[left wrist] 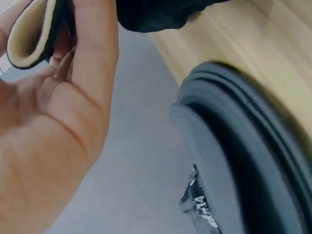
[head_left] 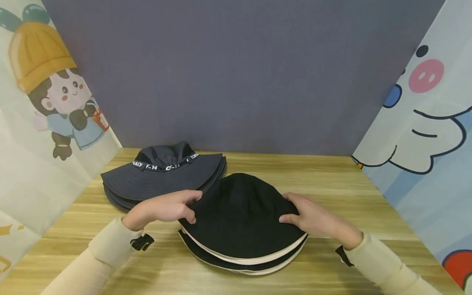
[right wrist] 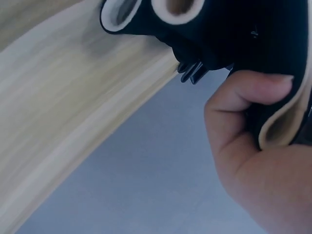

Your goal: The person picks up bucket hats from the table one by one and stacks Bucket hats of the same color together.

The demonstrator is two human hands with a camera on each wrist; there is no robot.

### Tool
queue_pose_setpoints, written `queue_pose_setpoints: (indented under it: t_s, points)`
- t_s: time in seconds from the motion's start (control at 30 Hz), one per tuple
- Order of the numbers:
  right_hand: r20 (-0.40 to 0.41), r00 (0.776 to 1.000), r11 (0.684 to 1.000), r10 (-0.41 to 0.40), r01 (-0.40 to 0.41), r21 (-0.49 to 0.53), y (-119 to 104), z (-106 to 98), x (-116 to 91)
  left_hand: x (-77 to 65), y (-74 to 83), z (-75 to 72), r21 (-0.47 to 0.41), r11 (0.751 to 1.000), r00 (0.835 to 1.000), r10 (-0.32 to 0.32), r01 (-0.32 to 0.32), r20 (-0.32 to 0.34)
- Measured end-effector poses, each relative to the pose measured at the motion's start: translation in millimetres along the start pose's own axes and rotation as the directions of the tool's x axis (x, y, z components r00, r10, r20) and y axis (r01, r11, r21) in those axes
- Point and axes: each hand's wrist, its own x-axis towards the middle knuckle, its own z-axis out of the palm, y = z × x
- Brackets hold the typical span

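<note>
Both hands hold a black bucket hat (head_left: 243, 217) with a cream lining, just above another black hat (head_left: 254, 267) of the same kind at the middle of the table. My left hand (head_left: 167, 207) grips its left side; in the left wrist view the cream-edged brim (left wrist: 29, 36) folds between thumb and fingers. On the opposite side my right hand (head_left: 313, 217) pinches the brim, thumb on the black cloth and the cream edge (right wrist: 280, 129) curling beside it in the right wrist view. The fingers underneath are mostly hidden.
Stacked dark grey bucket hats (head_left: 158, 184), the top one with a lettered band, lie behind my left hand. A wood-grain table (head_left: 368, 250) carries everything. A grey panel (head_left: 236, 78) stands at the back, with cartoon-printed sheets on both sides.
</note>
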Motion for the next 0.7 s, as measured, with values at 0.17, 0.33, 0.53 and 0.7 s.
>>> queue_pose_setpoints:
  t_s: [0.17,0.33,0.53,0.7]
  points:
    - [0.025,1.0,1.0,0.017,-0.017,0.011,1.0,3.8,-1.4,-3.8,-4.1,4.1,-0.019,1.0,0.999,-0.011,0.012,0.041]
    - [0.049,0.998,0.999,0.046,-0.047,0.025,1.4,10.9,-2.0,-8.2,-10.0,8.5,-0.022,0.999,0.997,-0.04,0.042,0.062]
    - [0.042,0.999,1.0,0.025,-0.025,-0.005,7.9,23.7,-0.4,-4.8,-15.0,20.3,-0.119,0.988,0.993,-0.089,0.099,0.082]
    - [0.031,0.999,0.999,0.021,-0.021,-0.025,10.7,29.2,0.4,-1.0,-16.4,28.3,-0.194,0.967,0.985,-0.154,0.168,0.082]
